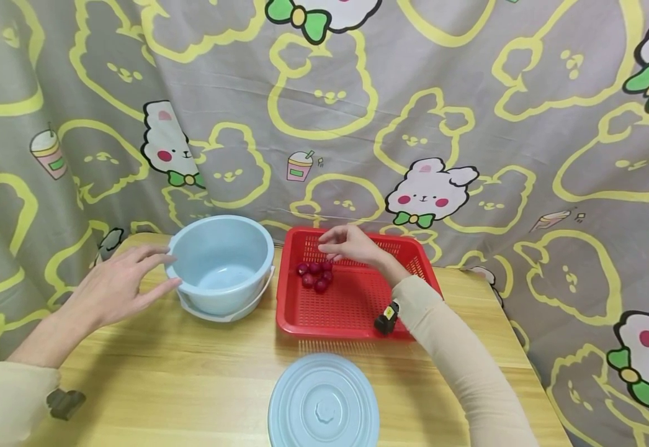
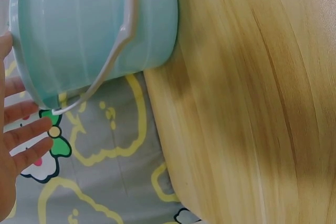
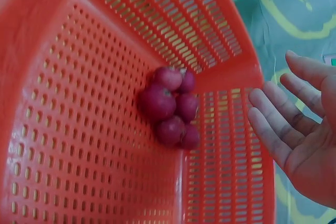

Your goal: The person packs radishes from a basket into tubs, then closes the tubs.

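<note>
A light blue bucket [image 1: 221, 257] with a white handle [image 2: 113, 56] stands upright at the table's back left. My left hand [image 1: 126, 279] is at its left rim, fingers spread and thumb apart; whether the fingertips touch the rim I cannot tell. To the right of the bucket lies a red perforated plastic basket [image 1: 352, 320]. Several small, round, dark red radishes [image 3: 157, 102] cluster in its back left part. Over the basket's back side hovers my right hand [image 1: 352, 244], with loosely bent fingers [image 3: 273, 135] and nothing held. It is apart from the radishes.
A round light blue lid [image 1: 324, 403] lies flat on the wooden table [image 1: 190, 372], in front of the basket. Right behind the table hangs a grey patterned curtain [image 1: 347, 81]. Bucket and basket stand close together near the back edge.
</note>
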A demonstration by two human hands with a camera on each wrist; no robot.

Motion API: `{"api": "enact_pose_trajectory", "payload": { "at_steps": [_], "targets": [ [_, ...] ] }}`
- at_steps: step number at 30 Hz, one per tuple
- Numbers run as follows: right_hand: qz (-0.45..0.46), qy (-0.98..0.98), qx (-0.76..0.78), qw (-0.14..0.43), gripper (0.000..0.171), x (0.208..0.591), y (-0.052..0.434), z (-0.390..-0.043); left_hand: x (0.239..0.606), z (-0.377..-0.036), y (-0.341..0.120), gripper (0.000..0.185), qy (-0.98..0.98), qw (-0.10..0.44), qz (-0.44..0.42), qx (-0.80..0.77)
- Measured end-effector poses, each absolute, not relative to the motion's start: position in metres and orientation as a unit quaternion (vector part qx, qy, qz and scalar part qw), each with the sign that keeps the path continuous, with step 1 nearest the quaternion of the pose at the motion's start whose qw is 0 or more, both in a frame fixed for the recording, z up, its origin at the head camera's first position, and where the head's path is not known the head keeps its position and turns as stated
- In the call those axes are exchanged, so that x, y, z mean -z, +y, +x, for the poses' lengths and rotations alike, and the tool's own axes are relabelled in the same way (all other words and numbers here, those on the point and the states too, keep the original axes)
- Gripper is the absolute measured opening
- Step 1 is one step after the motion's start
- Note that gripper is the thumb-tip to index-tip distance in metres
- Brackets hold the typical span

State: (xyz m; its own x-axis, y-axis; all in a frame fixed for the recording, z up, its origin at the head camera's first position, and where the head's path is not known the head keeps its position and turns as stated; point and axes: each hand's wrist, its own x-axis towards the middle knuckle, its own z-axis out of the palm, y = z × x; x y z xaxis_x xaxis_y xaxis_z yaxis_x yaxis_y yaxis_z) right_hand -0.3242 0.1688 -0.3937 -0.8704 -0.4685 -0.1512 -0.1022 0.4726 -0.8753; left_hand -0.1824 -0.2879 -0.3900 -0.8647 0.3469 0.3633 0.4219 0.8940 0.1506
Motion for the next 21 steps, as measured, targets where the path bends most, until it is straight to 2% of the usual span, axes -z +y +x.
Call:
{"api": "enact_pose_trajectory", "payload": {
  "at_steps": [10,21],
  "targets": [
    [-0.146,0.849,0.472,0.188,0.037,0.409,0.187,-0.333,0.390,-0.182,-0.287,0.049,-0.959,0.165,-0.198,0.116],
    [-0.112,0.861,0.448,0.213,0.038,0.425,0.195,-0.337,0.390,-0.182,-0.287,0.048,-0.958,0.168,-0.202,0.116]
  ]
}}
